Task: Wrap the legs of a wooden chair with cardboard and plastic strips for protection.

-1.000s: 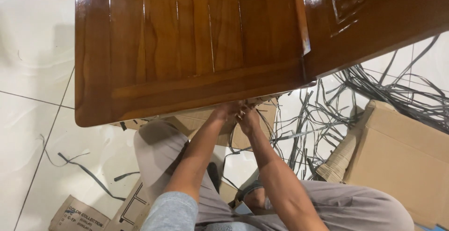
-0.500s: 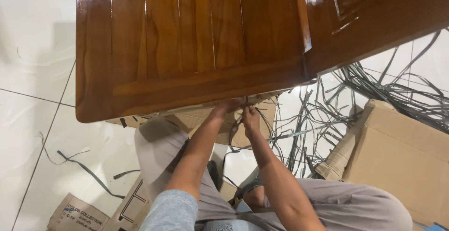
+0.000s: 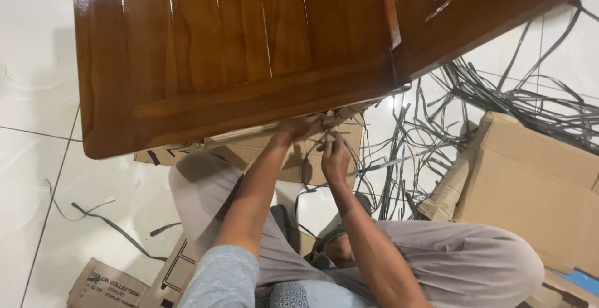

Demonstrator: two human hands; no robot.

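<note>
A glossy brown wooden door panel (image 3: 237, 52) fills the top of the head view, its lower edge facing me. My left hand (image 3: 298, 127) reaches up to that edge and grips something pale there; the door hides most of its fingers. My right hand (image 3: 335, 154) sits just below and to the right, fingers pinched on a thin grey plastic strap (image 3: 340, 134) that runs toward the left hand. Both forearms stretch out over my grey trousers (image 3: 206, 189).
A flattened cardboard piece (image 3: 293, 158) lies under the door edge. An open cardboard box (image 3: 536, 177) stands at the right. Tangled grey packing straps (image 3: 499, 96) cover the white tiled floor (image 3: 37, 96) behind it. More printed cardboard (image 3: 106, 286) lies at the bottom left.
The view has shifted so the door sits higher and further left. My right hand has dropped away from the door edge, drawing the thin strap down with it. The left hand stays at the edge.
</note>
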